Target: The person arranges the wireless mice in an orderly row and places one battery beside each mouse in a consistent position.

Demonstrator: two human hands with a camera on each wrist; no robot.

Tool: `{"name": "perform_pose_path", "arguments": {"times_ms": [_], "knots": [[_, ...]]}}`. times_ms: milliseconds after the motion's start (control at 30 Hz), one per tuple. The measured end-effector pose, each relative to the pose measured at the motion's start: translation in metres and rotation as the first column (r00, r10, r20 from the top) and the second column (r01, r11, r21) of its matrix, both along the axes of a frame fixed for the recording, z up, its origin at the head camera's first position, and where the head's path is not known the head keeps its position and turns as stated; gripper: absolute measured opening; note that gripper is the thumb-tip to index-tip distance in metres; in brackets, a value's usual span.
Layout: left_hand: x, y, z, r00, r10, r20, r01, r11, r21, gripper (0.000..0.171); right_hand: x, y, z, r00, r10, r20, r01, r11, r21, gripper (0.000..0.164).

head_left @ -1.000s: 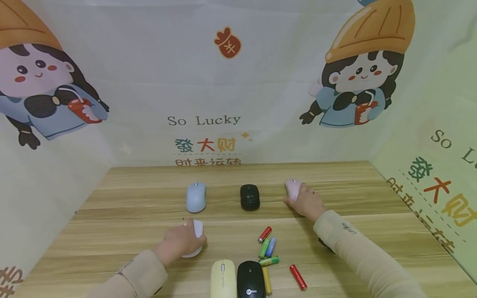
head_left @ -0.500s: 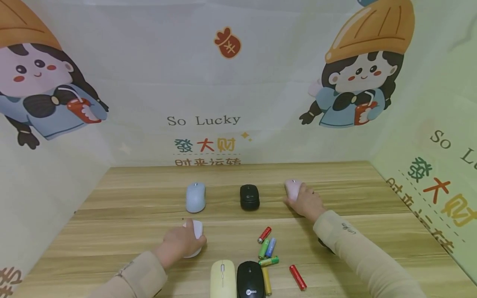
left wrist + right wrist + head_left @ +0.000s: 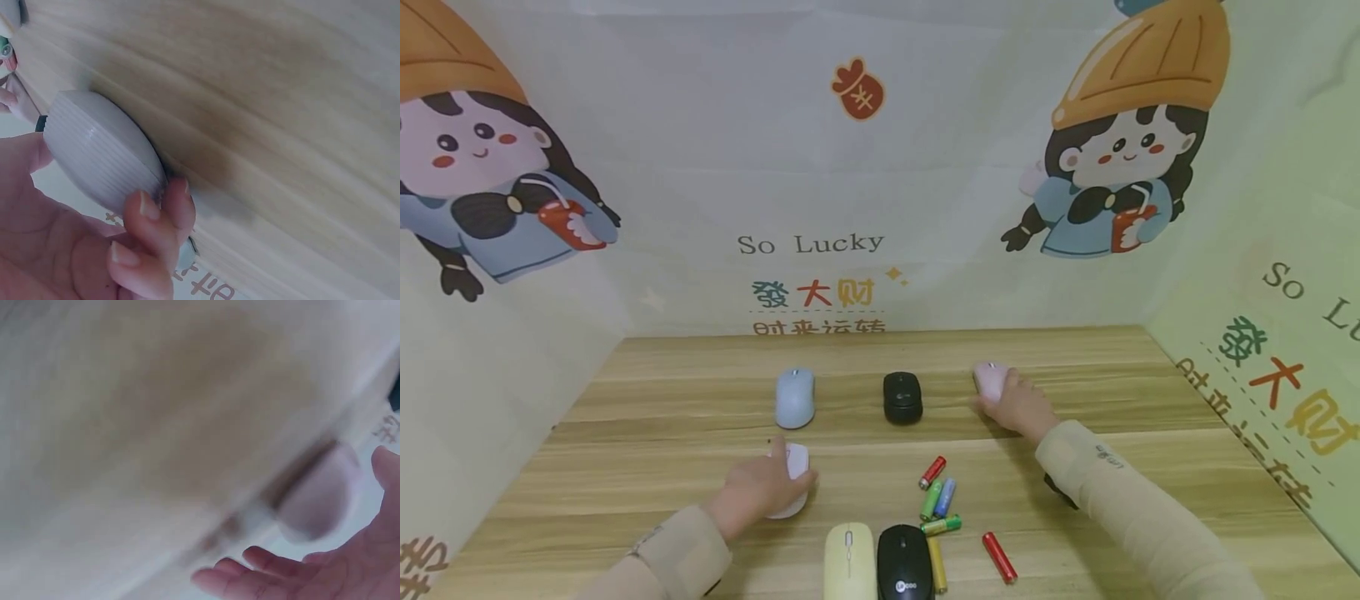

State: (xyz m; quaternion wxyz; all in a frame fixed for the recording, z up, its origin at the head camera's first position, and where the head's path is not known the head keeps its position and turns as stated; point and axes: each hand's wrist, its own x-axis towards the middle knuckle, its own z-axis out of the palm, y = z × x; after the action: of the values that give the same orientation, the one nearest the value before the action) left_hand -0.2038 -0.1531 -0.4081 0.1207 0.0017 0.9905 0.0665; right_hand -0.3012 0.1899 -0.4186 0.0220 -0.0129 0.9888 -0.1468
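1. Left: a white mouse (image 3: 798,463) is being gripped between thumb and curled fingers of the left hand (image 3: 756,485), at the wooden table (image 3: 1112,367).
2. Beyond: a pale blue mouse (image 3: 794,398) is being seen.
3. Near centre: a yellow mouse (image 3: 850,558) and logo-marked mouse (image 3: 905,554) are being seen abreast; a small black mouse (image 3: 902,398), far.
4. Right of these: loose batteries (image 3: 946,497).
5. Far right: a pink mouse (image 3: 990,380) is being flanked, ungripped, by the right hand (image 3: 1024,407), thumb and fingers spread.
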Motion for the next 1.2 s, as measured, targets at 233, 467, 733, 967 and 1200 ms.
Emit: {"name": "perform_pose_path", "arguments": {"times_ms": [233, 467, 733, 967, 1200], "knots": [[0.001, -0.002, 0.002, 0.997, -0.014, -0.079, 0.015, 1.0, 0.014, 0.084, 0.025, -0.013, 0.032, 0.983, 0.151, -0.101, -0.135, 0.98, 0.147, 0.069], [0.001, -0.001, -0.002, 0.98, -0.051, -0.191, 0.051, 0.999, -0.003, 0.073, 0.087, -0.055, 0.046, 0.925, 0.372, -0.078, -0.366, 0.927, 0.085, 0.046], [0.001, 0.001, -0.005, 0.98, -0.057, -0.189, 0.052, 0.998, -0.034, 0.07, 0.142, -0.085, 0.032, 0.822, 0.569, 0.001, -0.564, 0.814, 0.136, 0.054], [0.003, 0.002, -0.007, 0.986, -0.042, -0.159, 0.035, 0.998, -0.046, 0.068, 0.161, -0.101, 0.015, 0.846, 0.519, 0.121, -0.532, 0.837, 0.129, 0.07], [0.004, 0.003, -0.008, 0.988, -0.048, -0.146, 0.041, 0.998, -0.055, 0.072, 0.163, -0.112, 0.01, 0.879, 0.419, 0.228, -0.454, 0.882, 0.128, 0.074]]}}
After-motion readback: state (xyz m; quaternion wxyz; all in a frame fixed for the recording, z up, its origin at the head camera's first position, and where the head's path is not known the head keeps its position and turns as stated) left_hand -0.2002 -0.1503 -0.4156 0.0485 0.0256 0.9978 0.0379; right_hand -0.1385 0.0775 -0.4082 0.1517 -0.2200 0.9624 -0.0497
